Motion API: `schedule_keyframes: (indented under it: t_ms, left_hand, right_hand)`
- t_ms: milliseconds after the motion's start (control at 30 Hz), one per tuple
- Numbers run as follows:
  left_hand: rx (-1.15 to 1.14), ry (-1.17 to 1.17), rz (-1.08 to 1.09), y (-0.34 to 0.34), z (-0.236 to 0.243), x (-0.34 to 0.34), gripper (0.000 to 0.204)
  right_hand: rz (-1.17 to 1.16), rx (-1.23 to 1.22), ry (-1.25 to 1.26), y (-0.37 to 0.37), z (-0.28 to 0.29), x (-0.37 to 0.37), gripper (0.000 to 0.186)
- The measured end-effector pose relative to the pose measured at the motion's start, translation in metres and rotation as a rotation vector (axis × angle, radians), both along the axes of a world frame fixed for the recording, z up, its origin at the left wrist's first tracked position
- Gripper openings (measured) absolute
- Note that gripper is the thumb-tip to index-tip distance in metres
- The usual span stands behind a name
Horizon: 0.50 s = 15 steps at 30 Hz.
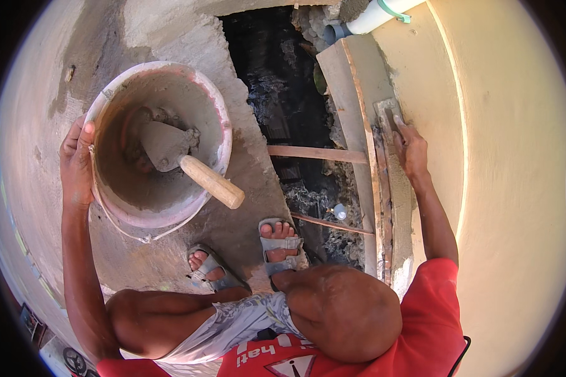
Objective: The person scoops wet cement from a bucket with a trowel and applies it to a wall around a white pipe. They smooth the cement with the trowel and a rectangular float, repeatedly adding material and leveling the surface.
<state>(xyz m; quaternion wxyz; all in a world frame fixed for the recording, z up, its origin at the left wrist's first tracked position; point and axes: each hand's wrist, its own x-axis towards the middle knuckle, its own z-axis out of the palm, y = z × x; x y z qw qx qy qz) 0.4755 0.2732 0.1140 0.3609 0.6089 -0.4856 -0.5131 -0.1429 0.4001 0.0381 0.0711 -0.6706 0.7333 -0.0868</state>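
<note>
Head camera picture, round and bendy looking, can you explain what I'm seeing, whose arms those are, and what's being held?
The picture comes from a wide fisheye camera worn on a person's head, looking down, so straight edges curve near the rim. There is no machine here: the two arms belong to the wearer, who squats in a red shirt and grey sandals on rough concrete ground beside a dark open trench.

The left hand grips the rim of a round, mortar-smeared bucket. Inside it rests a metal trowel with a pale wooden handle sticking out over the rim.

The right hand presses a flat, mortar-covered plastering float against a strip of grey mortar at the foot of a cream wall. A wooden plank runs alongside that strip, and a white pipe shows at the top.
</note>
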Motion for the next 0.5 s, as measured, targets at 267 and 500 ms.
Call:
schedule_keyframes:
  t_ms: [267, 500]
  left_hand:
    - [-0.035, -0.011, -0.062, -0.004, 0.001, 0.003, 0.043]
    - [-0.016, 0.057, -0.086, -0.004, 0.007, -0.006, 0.039]
  right_hand:
    - [-0.136, -0.005, -0.033, 0.089, 0.006, -0.002, 0.046]
    - [-0.258, -0.064, -0.068, 0.156, 0.039, -0.006, 0.043]
